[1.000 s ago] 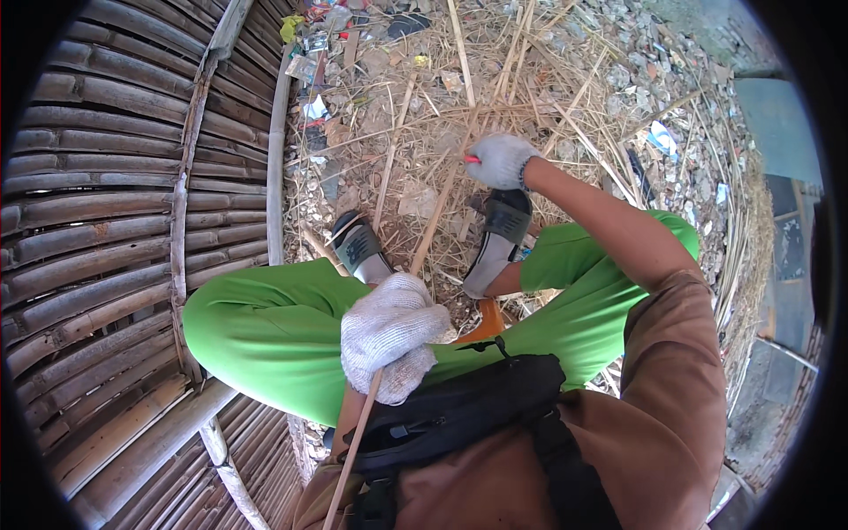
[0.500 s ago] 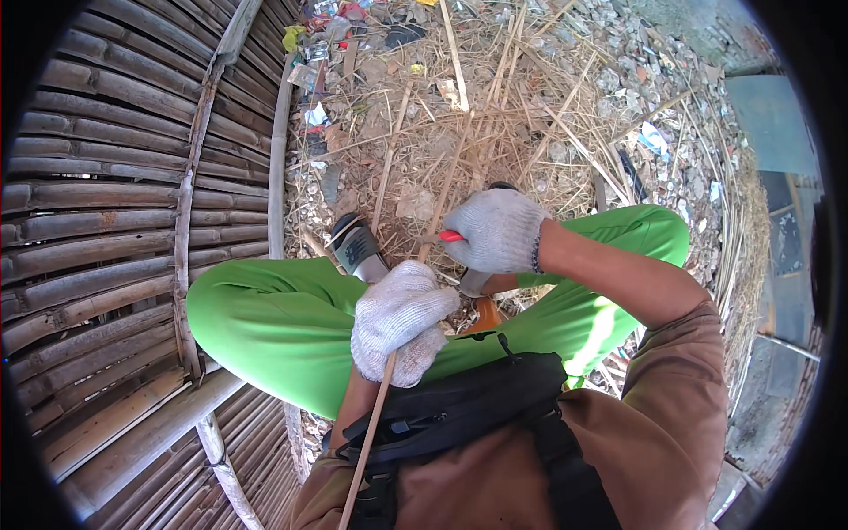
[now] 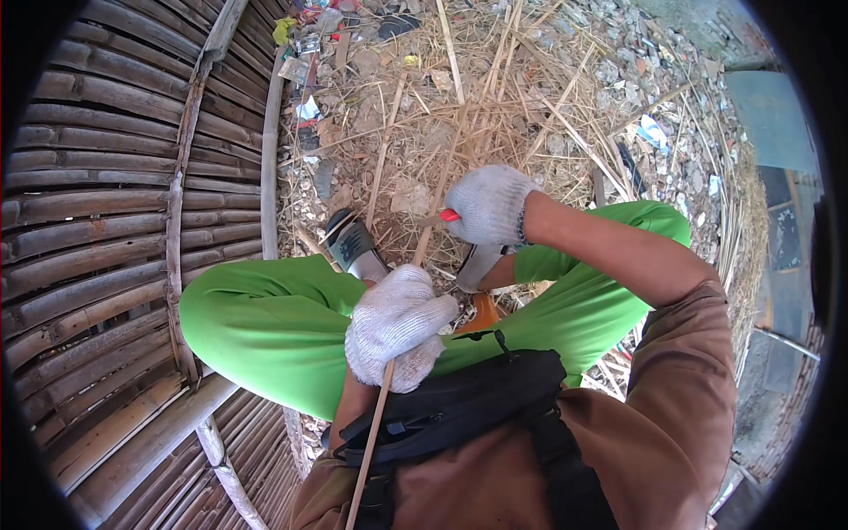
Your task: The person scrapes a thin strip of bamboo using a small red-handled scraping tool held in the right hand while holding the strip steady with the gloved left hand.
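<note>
My left hand (image 3: pixel 397 322), in a white knitted glove, is closed around a long thin bamboo strip (image 3: pixel 374 433). The strip runs from beside my body, through the fist, and away over the littered ground. My right hand (image 3: pixel 490 205), gloved too, grips a knife by its red handle (image 3: pixel 450 215), most of which the fist hides. Its short blade points left and lies across the strip, just beyond my left hand. Whether the edge bites into the strip I cannot tell.
A bamboo slat wall (image 3: pixel 97 212) rises on the left. Straw, shavings and split strips (image 3: pixel 495 132) cover the ground ahead, with rubble and scraps around. My green-trousered legs (image 3: pixel 265 331) are bent on both sides. A black waist bag (image 3: pixel 459 402) rests on my lap.
My right hand has moved a little away from me with the knife, along the strip. My left hand keeps its hold and has barely shifted.
</note>
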Demonstrator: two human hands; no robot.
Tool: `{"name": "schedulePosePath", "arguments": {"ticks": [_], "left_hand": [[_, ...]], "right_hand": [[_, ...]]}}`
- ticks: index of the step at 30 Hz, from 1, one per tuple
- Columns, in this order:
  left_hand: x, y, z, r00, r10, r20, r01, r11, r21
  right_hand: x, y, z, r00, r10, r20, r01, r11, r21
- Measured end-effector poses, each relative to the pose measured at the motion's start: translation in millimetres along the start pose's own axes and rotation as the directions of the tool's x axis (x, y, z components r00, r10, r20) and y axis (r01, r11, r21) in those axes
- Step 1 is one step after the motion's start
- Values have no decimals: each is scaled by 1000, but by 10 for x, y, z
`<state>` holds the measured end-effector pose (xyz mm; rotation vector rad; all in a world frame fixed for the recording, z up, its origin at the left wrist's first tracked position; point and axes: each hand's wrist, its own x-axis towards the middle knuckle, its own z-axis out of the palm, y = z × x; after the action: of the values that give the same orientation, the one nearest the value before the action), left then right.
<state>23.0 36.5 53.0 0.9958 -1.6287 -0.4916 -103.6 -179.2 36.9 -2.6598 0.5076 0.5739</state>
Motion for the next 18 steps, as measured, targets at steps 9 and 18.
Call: {"name": "schedulePosePath", "arguments": {"ticks": [9,18], "left_hand": [[199,91,41,998,46,33,-42,993,-112],[160,59,40,998,9,-55,-15,994,-108]], "right_hand": [[530,722,131,980,188,63,-179,976,-125],[1336,1633,518,958,277,77,-265,955,-134]]}}
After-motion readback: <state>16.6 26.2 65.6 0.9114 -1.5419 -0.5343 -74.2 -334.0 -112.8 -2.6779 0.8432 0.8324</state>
